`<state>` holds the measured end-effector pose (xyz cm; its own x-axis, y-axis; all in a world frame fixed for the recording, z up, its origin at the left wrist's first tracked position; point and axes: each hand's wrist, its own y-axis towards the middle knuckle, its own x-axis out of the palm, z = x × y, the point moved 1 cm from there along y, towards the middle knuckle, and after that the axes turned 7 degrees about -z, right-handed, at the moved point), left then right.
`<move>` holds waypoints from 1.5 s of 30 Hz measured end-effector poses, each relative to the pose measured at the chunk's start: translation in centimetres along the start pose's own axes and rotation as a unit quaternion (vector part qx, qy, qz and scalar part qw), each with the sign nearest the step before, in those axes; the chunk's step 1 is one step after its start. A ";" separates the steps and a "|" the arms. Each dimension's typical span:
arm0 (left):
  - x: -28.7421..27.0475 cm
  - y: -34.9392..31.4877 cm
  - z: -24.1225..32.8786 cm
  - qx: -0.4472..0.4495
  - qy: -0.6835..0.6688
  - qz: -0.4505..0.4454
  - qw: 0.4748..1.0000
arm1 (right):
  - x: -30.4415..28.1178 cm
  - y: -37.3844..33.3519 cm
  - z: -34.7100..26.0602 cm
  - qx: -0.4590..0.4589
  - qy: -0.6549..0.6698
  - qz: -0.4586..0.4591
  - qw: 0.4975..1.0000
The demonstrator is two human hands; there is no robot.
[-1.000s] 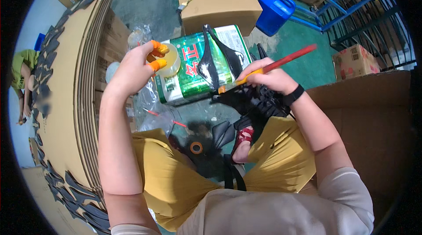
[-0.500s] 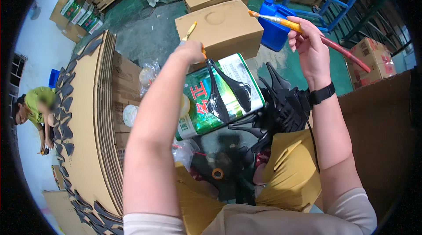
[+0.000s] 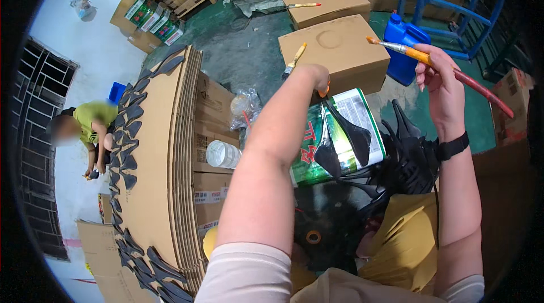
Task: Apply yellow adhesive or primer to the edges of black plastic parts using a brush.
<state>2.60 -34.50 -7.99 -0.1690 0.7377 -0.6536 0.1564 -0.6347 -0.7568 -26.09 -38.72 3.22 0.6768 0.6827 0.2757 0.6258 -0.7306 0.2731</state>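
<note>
My right hand [image 3: 443, 85] is raised and grips a long paintbrush [image 3: 447, 68] with an orange and red handle, its bristles pointing left over a blue jerrycan [image 3: 403, 39]. My left hand [image 3: 317, 78], with orange covers on the fingertips, reaches out to the near edge of a brown cardboard box [image 3: 340, 48]. A small brush [image 3: 296, 58] lies just beyond it on the box corner. The fingers are curled and partly hidden. Below the arms stands a green and white tin [image 3: 309, 144] with black cut pieces [image 3: 345, 133] draped on it. More black pieces [image 3: 408, 158] are heaped on my lap.
A tall stack of cardboard sheets [image 3: 158, 150] edged with black pieces stands at left, with a white stack of lids [image 3: 222, 154] beside it. Another person [image 3: 90, 127] crouches far left. A second box [image 3: 328, 5] carrying brushes and a blue rack [image 3: 453, 8] lie behind.
My left arm has stretched forward from the tin to the cardboard box. My right hand lifted the paintbrush up off the lap and holds it high.
</note>
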 end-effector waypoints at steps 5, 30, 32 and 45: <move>-3.3 -6.6 3.0 -0.010 0.038 0.016 0.999 | -0.3 0.1 -0.7 -0.026 0.005 0.008 1.000; 24.2 -33.0 -8.3 0.029 -0.876 0.377 0.299 | -1.5 -2.1 -5.1 -0.079 0.145 0.103 0.981; 25.3 -31.3 -8.0 0.081 -0.902 0.381 0.186 | -0.7 -1.7 -4.5 -0.073 0.137 0.107 0.982; 16.6 -20.1 -15.7 0.036 -0.858 0.505 -0.086 | 4.4 1.3 1.8 -0.023 0.111 0.080 0.990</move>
<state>11.93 -5.85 -3.53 0.2514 -0.6047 0.7557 0.9215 -0.0893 -0.3780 -21.60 -36.71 3.09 0.6603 0.5481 0.5134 0.4956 -0.8317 0.2504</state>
